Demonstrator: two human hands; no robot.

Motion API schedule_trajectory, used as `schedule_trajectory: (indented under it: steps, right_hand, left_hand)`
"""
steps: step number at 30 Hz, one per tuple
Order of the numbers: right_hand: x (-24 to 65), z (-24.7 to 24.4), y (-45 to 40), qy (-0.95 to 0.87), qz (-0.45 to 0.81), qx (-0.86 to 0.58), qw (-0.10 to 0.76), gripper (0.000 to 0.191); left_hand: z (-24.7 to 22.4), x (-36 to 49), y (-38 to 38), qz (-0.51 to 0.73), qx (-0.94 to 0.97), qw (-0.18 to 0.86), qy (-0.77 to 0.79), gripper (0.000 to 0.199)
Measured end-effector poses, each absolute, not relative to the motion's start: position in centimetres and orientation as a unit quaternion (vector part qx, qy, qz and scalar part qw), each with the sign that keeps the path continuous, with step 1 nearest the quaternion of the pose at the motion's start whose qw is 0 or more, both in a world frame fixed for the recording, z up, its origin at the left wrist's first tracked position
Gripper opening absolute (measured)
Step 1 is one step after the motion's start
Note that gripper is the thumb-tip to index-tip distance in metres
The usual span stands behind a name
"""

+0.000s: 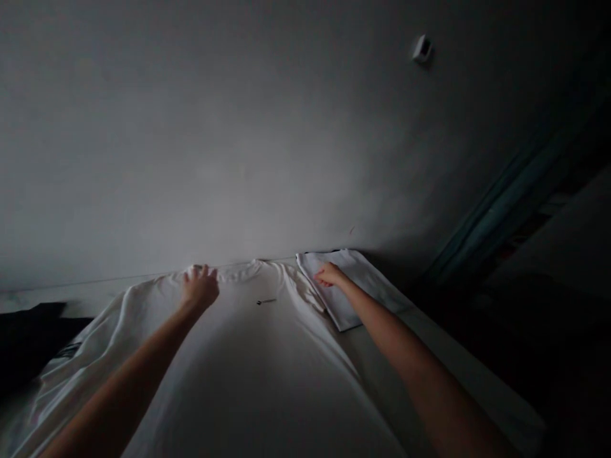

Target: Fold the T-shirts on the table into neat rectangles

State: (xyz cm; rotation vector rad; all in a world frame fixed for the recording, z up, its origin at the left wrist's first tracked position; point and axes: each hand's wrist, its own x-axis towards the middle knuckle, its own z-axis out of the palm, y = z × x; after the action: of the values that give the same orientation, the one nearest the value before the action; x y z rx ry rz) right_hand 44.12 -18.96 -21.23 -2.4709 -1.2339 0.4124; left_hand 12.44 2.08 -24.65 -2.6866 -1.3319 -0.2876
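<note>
A white T-shirt (pixel 258 356) lies spread out flat, its collar (pixel 238 272) toward the wall. My left hand (pixel 200 287) rests on the shirt at the left of the collar, with its fingers spread. My right hand (pixel 330 275) lies at the shirt's right shoulder, its fingertips on the edge of a folded white cloth (pixel 356 280). That cloth sits partly under the shirt's right side. A small dark mark (pixel 266 301) shows on the shirt's front. My forearms stretch in from the bottom corners.
A grey wall (pixel 191 140) rises behind the pale surface (pixel 477 369) under the shirt. A dark cloth (pixel 28 337) lies at the far left. A teal curtain (pixel 506 210) hangs at the right, and a small white box (pixel 422 48) is fixed high on the wall.
</note>
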Motion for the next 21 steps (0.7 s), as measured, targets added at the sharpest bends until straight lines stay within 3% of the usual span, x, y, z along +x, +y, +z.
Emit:
schedule_trajectory:
  steps: [3,6,11,17,21]
  right_hand:
    - [43.3,-21.8,-20.6,-0.463,0.193,-0.85,0.161,0.025]
    - [42.4,-22.5,-22.8,-0.483,0.191,-0.841,0.153,0.005]
    - [41.3,-24.0,-26.9,-0.534,0.093,-0.824,0.165,0.037]
    - [39.2,-25.0,-26.9,-0.514,0.009,-0.842,0.162,0.028]
    - [39.7,-24.4,-25.1,-0.519,-0.024,-0.826,0.218,0.023]
  left_hand:
    - [-24.1,19.5,-2.1,-0.088,-0.929,-0.033,-0.359,0.048]
    - [-25.1,25.4,-5.7,-0.104,-0.936,-0.074,-0.328,0.051]
    - [-27.6,28.6,-7.5,-0.1,-0.934,-0.068,-0.336,0.057]
    - [-27.8,28.3,-7.0,-0.093,-0.939,-0.053,-0.327,0.06]
    - [-27.7,28.3,-7.4,-0.098,-0.939,-0.043,-0.327,0.06]
